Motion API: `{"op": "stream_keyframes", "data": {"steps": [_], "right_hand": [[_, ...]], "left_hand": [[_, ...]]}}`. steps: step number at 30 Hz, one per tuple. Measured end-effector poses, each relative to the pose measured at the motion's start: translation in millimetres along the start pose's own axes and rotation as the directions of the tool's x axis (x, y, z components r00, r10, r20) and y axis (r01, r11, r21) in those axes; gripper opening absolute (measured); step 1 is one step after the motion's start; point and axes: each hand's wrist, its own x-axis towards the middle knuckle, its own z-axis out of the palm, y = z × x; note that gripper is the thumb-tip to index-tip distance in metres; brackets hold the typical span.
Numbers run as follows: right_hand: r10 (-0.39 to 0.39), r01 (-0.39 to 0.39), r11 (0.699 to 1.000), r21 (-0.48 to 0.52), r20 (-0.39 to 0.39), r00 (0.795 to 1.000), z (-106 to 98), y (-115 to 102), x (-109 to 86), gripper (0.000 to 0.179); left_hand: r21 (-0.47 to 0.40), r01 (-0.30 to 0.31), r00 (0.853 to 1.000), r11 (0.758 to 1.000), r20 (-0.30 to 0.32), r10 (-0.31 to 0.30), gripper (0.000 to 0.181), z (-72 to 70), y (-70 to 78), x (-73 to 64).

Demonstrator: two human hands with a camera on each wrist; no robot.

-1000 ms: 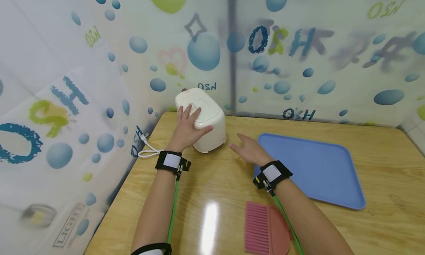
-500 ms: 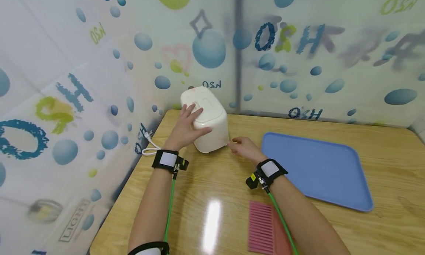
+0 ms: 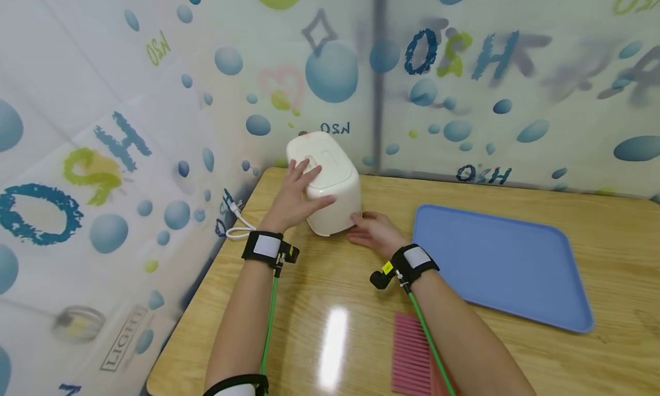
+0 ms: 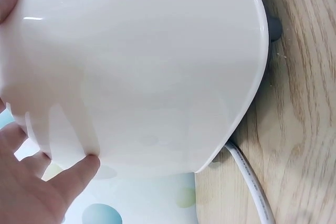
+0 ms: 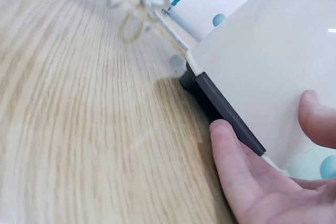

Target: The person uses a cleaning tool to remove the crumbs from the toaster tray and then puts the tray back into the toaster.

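A white rounded appliance point(image 3: 335, 178) with a lidded top and a power cord stands near the back left corner of the table. My left hand point(image 3: 294, 204) is spread over its left top corner, fingertips on the lid and thumb against the near side. At the lower right edge, my right hand point(image 3: 378, 232) pinches the appliance. In the right wrist view its thumb point(image 5: 317, 121) lies on the white wall, and its fingers point(image 5: 226, 145) reach under the dark grey strip point(image 5: 231, 114) at the base. Grey feet point(image 4: 274, 27) show beneath the shell in the left wrist view.
The white cord point(image 3: 239, 232) with its plug lies left of the appliance. A blue tray point(image 3: 505, 264) is on the right, close to my right wrist. A pink comb-like dustpan piece point(image 3: 409, 356) lies partly under my right forearm. Printed curtains point(image 3: 443, 121) rise behind the table.
My right hand has moved left from beside the appliance to its lower edge, and its fingers have closed on it. My left hand stays on the top. The head view has shifted slightly.
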Motion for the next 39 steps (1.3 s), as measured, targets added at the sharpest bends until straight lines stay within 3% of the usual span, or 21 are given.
{"op": "stream_keyframes", "data": {"steps": [4,10,25,39], "right_hand": [[0.040,-0.050,0.986,0.162,0.060,0.997,0,3,3.6,0.060],[0.057,-0.075,0.965,0.250,0.080,0.995,2,5,6.1,0.054],[0.078,-0.062,0.955,0.289,-0.043,0.996,10,8,7.7,0.057],[0.101,-0.070,0.964,0.255,-0.112,0.989,13,8,5.7,0.056]], "left_hand": [[0.001,-0.005,1.000,1.000,-0.001,0.005,0.084,-0.2,0.1,0.3],[-0.001,-0.011,1.000,1.000,-0.005,0.011,0.084,0.1,-1.7,0.5],[0.015,-0.029,1.000,0.999,-0.011,0.029,0.083,-0.2,-1.5,0.1],[0.014,-0.014,1.000,1.000,-0.010,0.014,0.083,0.9,-1.8,-0.8]]}}
